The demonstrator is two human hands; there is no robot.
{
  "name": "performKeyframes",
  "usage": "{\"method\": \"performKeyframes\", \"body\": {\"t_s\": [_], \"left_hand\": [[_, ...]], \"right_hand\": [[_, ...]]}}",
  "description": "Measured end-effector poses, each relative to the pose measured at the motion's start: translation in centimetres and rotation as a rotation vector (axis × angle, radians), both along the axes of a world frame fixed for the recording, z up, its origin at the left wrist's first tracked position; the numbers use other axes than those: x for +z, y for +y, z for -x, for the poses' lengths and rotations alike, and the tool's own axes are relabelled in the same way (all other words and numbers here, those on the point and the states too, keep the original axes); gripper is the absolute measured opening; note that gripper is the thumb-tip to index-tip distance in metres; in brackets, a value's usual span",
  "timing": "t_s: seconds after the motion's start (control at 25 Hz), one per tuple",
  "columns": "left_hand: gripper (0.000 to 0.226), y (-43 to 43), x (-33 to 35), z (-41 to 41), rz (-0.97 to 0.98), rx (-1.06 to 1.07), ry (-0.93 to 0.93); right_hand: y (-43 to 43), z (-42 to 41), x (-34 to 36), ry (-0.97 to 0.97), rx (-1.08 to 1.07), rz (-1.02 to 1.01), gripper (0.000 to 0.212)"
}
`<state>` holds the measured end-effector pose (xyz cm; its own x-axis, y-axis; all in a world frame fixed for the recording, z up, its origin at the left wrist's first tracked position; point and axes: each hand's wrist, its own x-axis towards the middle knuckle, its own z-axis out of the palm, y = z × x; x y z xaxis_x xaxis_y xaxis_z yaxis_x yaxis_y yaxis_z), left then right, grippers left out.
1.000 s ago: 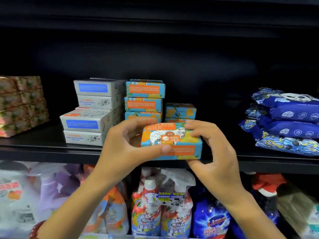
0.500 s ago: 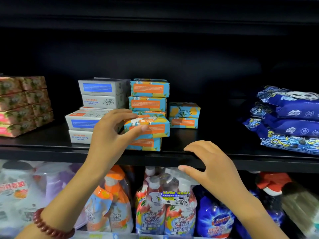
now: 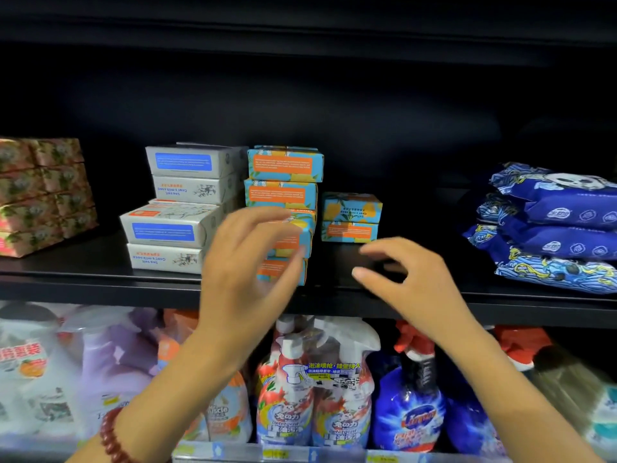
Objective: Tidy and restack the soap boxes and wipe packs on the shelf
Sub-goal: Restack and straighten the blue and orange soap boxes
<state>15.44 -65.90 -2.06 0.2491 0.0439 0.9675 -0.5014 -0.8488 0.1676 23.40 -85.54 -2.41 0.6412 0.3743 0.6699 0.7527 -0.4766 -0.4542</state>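
Orange-blue soap boxes (image 3: 282, 195) flat, long axis along shelf (image 3: 100, 289) | left hand (image 3: 243, 272) relaxed, empty | right hand (image 3: 417, 289) relaxed

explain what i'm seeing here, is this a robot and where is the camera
There is no machine: a person wears a camera on the head, so the single view looks forward and down at their two hands. The left hand is spread open in front of the orange-and-blue soap boxes; the blur hides whether it touches them. The right hand hangs loosely curled, holding nothing. On the black shelf stand white soap boxes and, to the right, stacked blue wipe packs. Spray bottles fill the shelf below.
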Motion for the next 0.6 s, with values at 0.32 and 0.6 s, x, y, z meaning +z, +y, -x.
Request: {"method": "performKeyframes", "body": {"t_s": [0.32, 0.6], "left_hand": [[0.023, -4.6, -3.5, -2.8, -0.286, -0.024, 0.353], [0.023, -4.1, -3.9, -3.2, -0.260, -0.048, 0.392]], "right_hand": [[3.2, -7.5, 3.9, -0.022, -0.286, 0.368, 0.059], [4.1, -7.6, 3.6, -0.321, -0.569, 0.568, 0.051]]}}
